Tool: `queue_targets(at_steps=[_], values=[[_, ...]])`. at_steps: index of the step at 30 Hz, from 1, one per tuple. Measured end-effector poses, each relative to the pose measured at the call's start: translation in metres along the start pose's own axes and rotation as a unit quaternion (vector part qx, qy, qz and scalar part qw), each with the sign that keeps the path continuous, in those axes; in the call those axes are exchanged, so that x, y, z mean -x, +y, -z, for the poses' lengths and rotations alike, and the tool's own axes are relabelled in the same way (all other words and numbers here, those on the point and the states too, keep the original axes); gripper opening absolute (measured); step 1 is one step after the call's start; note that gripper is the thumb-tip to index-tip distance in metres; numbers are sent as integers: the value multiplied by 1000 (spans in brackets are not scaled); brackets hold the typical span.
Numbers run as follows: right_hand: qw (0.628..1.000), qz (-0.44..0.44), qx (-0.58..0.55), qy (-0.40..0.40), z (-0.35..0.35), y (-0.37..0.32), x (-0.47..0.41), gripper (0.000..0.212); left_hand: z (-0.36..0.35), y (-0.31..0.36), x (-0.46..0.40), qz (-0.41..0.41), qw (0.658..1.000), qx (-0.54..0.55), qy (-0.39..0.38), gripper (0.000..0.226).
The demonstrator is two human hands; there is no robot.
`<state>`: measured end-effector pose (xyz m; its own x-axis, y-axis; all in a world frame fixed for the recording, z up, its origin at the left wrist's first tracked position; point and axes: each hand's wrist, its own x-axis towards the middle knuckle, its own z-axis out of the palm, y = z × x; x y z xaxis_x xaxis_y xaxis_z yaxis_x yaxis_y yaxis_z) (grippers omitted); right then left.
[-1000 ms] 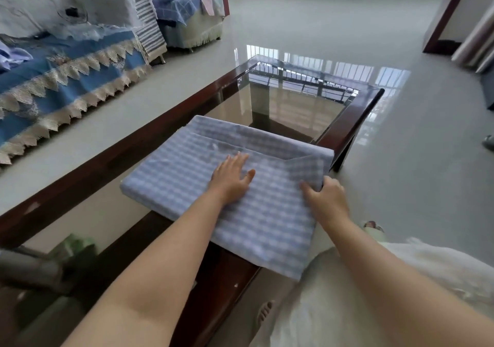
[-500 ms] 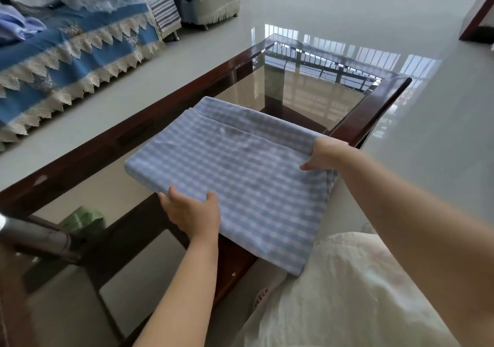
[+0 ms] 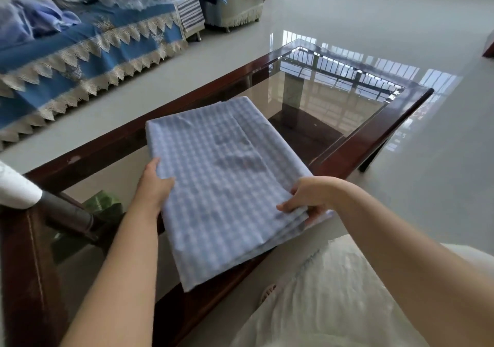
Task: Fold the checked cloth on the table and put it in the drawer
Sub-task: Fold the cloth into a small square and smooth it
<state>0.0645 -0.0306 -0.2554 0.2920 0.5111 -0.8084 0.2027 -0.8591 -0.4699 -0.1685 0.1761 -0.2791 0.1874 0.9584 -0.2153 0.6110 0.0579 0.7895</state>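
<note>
- Checked cloth, folded flat, lies on the glass table, its 6 o'clock edge overhanging the wooden rim.
- My left hand clamps the 9 o'clock edge, fingers underneath, so the layers stay together.
- My right hand pinches the stacked layers at 3 o'clock, probably to lift the cloth.
- No drawer visible.

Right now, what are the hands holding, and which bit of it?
Both hold the folded checked cloth. The left hand grips its left edge; the right hand pinches the stacked layers at its right edge, thumb on top.
</note>
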Motion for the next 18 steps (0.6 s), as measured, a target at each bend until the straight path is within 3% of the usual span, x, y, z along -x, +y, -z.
queue_targets(at_steps=[2, 4, 7, 10, 12, 14, 16, 18], values=[[997, 24, 73, 30, -18, -16, -4, 56, 4, -15, -8, -21, 985, -170, -20, 65], [984, 46, 124, 118, -24, -36, -12, 57, -3, -23, 0, -40, 967, -252, -21, 70], [969, 92, 31, 226, -19, -60, -36, 49, -15, -32, 9, -72, 952, -298, 0, 71], [959, 112, -31, 259, -14, -74, -56, 51, -17, -35, 10, -87, 945, -314, 1, 71], [955, 102, 46, 274, -14, -78, -62, 51, -16, -33, 9, -96, 942, -322, 1, 72], [916, 128, 158, 346, -18, -78, -61, 43, -16, -32, 11, -125, 932, -340, 3, 72], [877, 150, 201, 410, -18, -72, -59, 38, -20, -29, 13, -154, 920, -360, 3, 71], [894, 123, 179, 393, -15, -65, -60, 37, -27, -25, 17, -176, 905, -387, -6, 70]])
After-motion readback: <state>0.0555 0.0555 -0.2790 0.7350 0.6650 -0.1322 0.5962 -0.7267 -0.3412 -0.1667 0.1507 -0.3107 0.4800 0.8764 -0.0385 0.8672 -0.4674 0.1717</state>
